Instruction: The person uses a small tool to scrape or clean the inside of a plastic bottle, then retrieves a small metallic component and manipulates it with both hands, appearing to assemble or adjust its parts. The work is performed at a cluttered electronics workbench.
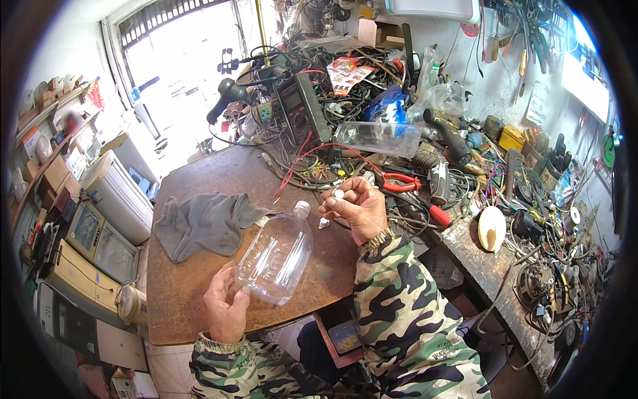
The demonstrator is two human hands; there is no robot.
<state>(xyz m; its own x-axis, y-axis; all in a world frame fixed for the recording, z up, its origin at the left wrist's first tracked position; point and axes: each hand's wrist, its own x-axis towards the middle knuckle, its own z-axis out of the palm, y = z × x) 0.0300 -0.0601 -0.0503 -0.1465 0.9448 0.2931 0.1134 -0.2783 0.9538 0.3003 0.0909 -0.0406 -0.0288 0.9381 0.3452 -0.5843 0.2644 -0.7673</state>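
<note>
A clear plastic bottle (278, 256) tilts over the brown table, its whitish neck (302, 207) pointing away and to the right. My left hand (226, 302) grips it near its base, with the thumb on the near side. Between the thumb and fingers of my right hand (359, 206) is a small white round cap (339, 193), held just beyond the bottle's neck and apart from it. A small white piece (323, 223) lies near the right hand's fingers. Left of the bottle, a crumpled grey cloth (206, 225) rests on the table.
Behind the brown table (199, 302) are heaped cables, a multimeter (302, 106) and a clear plastic tray (379, 136). Red-handled pliers (402, 183) lie right of my right hand. An open drawer (337, 339) juts below the table edge. A workbench (478, 279) holds tools and parts.
</note>
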